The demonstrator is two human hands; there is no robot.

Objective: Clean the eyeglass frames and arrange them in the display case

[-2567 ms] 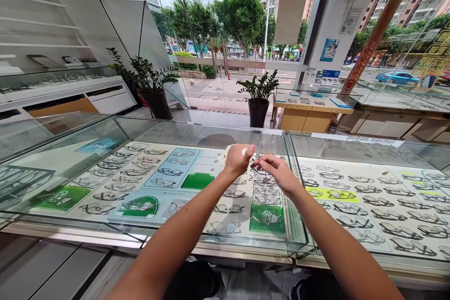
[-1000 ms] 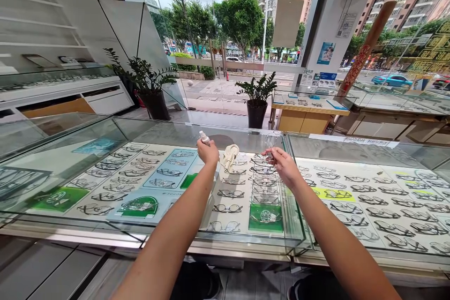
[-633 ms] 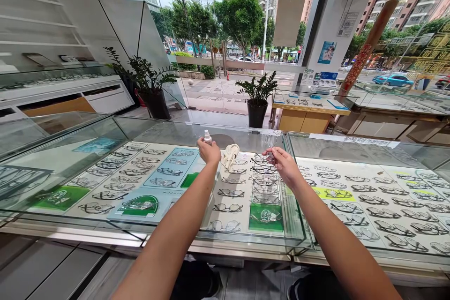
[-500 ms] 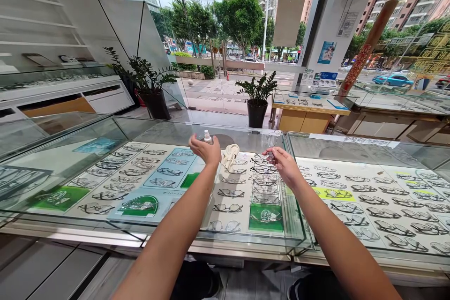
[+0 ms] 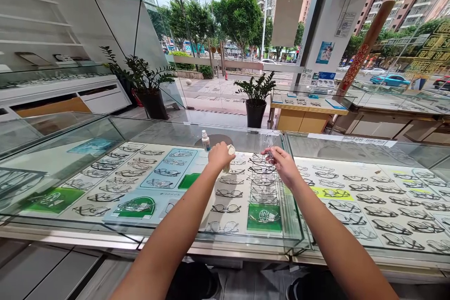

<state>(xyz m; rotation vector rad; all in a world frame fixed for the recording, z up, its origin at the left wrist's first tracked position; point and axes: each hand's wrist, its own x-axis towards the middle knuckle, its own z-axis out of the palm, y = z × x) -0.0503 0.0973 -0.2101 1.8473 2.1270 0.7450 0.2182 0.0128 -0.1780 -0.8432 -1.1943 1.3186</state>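
Observation:
My left hand (image 5: 219, 154) is closed around a cream cleaning cloth (image 5: 231, 150), of which only a bit shows past the fingers, over the glass counter top. Just left of it stands a small white spray bottle (image 5: 206, 141), upright and apart from the hand. My right hand (image 5: 280, 159) pinches a pair of clear, thin-rimmed eyeglasses (image 5: 270, 139), hard to make out against the glass. Under the counter top, rows of eyeglass frames (image 5: 226, 208) lie in the display case below both hands.
A second glass display case (image 5: 369, 197) adjoins on the right, with a raised glass edge between. Beyond the counter stand two potted plants (image 5: 256, 110) and a wooden display table (image 5: 309, 112), in front of a large window.
My left hand has left the spray bottle, which now stands on the counter, and moved right to take hold of the cloth. My right hand stays nearly still with the eyeglasses.

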